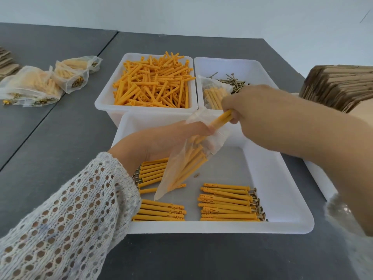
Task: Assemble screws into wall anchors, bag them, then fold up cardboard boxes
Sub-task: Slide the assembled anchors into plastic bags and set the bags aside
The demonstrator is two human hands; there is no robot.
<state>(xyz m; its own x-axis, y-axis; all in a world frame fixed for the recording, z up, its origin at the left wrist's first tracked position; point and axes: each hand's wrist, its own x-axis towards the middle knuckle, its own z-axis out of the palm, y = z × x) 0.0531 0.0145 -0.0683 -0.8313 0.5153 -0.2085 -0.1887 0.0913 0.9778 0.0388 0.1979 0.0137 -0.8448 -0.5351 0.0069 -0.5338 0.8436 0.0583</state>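
My left hand (161, 138) holds a clear plastic bag (179, 170) by its mouth above the near white tray (282, 199). Several orange anchors with screws lie inside the bag. My right hand (248, 110) grips a small bundle of orange anchors (221, 120) and has their lower ends in the bag's mouth. On the tray floor lie groups of assembled anchors with screw heads showing: one at the right (228, 203), one at the lower left (159, 211), one under my left wrist (151, 170).
A white bin of loose orange anchors (153, 81) stands behind the tray. Beside it a second bin (252, 67) holds loose screws (234, 81) and a filled bag. Filled bags (40, 85) lie at the left. Flat cardboard stacks (339, 87) sit at the right edge.
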